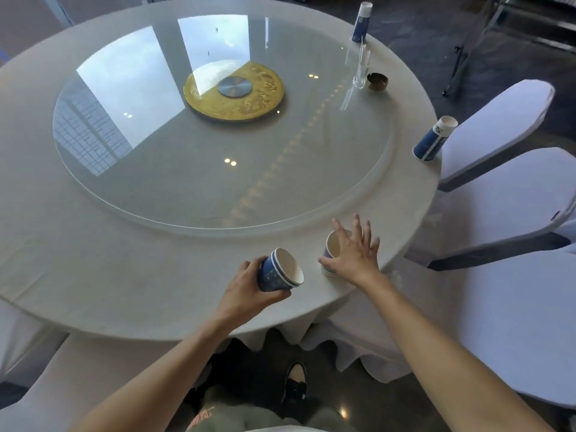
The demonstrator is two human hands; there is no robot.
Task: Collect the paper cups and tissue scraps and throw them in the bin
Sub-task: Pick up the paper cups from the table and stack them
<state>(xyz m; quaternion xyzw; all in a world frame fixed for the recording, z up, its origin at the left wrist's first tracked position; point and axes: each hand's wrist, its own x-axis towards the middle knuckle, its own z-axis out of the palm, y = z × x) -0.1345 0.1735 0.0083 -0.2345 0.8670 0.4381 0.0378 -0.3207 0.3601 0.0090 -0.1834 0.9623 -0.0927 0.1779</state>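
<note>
My left hand (249, 283) grips a stack of blue paper cups (279, 271), tilted with its white mouth turned to the right, just above the near table edge. My right hand (353, 249) hovers with spread fingers over another blue paper cup (332, 244) standing upright on the cloth; the fingers reach around its far side without closing. A taller blue-and-white cup stack (433, 140) stands at the right table edge. Another blue-and-white cup stack (361, 21) stands at the far right edge. No tissue scraps or bin are in view.
The round table (93, 260) has a white cloth and a glass turntable (218, 126) with a gold centre disc (233, 92). A clear glass (361, 70) and a small dark dish (377, 81) sit far right. White-covered chairs (498, 198) stand to the right.
</note>
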